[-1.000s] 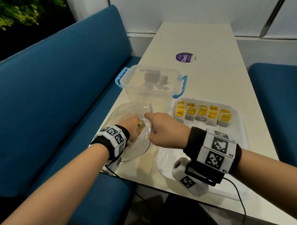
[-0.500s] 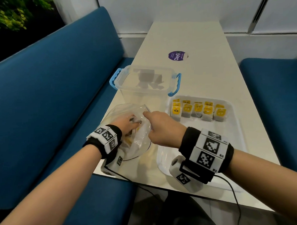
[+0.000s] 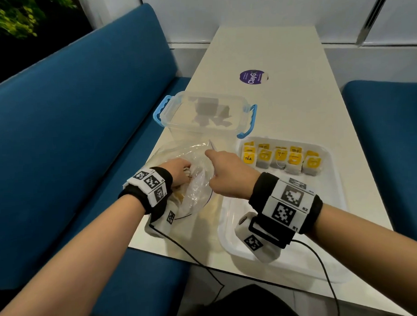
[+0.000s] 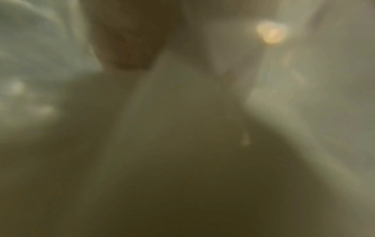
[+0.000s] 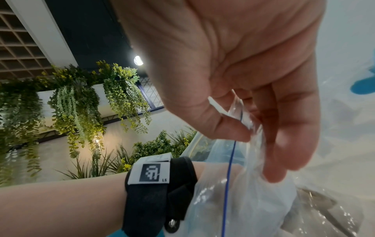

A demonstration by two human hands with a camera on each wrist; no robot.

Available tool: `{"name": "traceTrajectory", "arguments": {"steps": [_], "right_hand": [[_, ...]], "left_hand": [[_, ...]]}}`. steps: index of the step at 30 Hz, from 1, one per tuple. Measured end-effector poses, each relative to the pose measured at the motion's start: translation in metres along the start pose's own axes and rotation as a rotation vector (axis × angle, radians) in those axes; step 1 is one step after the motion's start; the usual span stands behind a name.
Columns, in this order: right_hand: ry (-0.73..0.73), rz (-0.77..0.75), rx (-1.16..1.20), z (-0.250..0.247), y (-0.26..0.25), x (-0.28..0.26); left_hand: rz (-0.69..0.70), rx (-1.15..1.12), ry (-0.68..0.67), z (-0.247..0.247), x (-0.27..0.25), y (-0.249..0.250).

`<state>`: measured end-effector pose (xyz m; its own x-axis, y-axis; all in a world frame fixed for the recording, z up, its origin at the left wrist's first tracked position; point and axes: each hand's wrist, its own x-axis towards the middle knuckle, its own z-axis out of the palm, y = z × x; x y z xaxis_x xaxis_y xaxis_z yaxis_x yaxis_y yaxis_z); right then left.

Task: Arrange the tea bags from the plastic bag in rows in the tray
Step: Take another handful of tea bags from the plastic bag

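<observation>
Nearest the body, the white tray (image 3: 232,231) has a bare front part, which leaves room for further rows. Just beyond and to its left, the right hand (image 3: 229,174) pinches the rim of the plastic bag (image 3: 199,182) between thumb and fingers (image 5: 288,136), holding the mouth up and open. The left hand (image 3: 178,171) is reached inside the bag; whether its fingers have closed on a tea bag I cannot tell, since the head view hides them and the left wrist view is a blur of plastic. To do this step well, keep the rim lifted and taut so the left hand can draw out one bag cleanly, without dragging strings or tags. Further back in the tray stands the finished row of tea bags (image 3: 280,160). Beyond that sits a clear box (image 3: 177,116) with blue handles.
</observation>
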<state>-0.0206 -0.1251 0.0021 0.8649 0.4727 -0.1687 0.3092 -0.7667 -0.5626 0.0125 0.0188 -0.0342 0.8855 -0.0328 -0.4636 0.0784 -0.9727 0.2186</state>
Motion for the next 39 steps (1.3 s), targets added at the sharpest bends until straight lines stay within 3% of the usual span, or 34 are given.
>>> {"name": "traceTrajectory", "arguments": {"steps": [5, 9, 13, 18, 21, 28, 39], "right_hand": [[0.000, -0.028, -0.008, -0.001, 0.005, 0.000], [0.021, -0.017, -0.008, -0.009, 0.007, 0.003], [-0.005, -0.022, -0.024, -0.011, 0.006, 0.003], [-0.035, -0.008, -0.016, -0.012, 0.007, 0.003], [-0.042, 0.004, -0.018, -0.013, 0.006, 0.003], [-0.032, 0.028, -0.006, -0.007, 0.002, 0.003], [0.017, 0.089, -0.051, -0.003, -0.005, 0.012]], "left_hand": [[-0.017, -0.227, -0.051, -0.008, 0.004, -0.005], [-0.052, -0.409, -0.019, -0.012, 0.005, -0.005], [-0.048, -0.115, -0.053, -0.003, 0.010, 0.005], [-0.068, 0.012, -0.168, -0.004, 0.008, 0.012], [-0.074, 0.017, -0.161, -0.007, 0.004, 0.010], [-0.046, -0.024, 0.001, 0.000, 0.001, 0.006], [0.014, -0.109, -0.024, -0.002, 0.009, 0.001]]}}
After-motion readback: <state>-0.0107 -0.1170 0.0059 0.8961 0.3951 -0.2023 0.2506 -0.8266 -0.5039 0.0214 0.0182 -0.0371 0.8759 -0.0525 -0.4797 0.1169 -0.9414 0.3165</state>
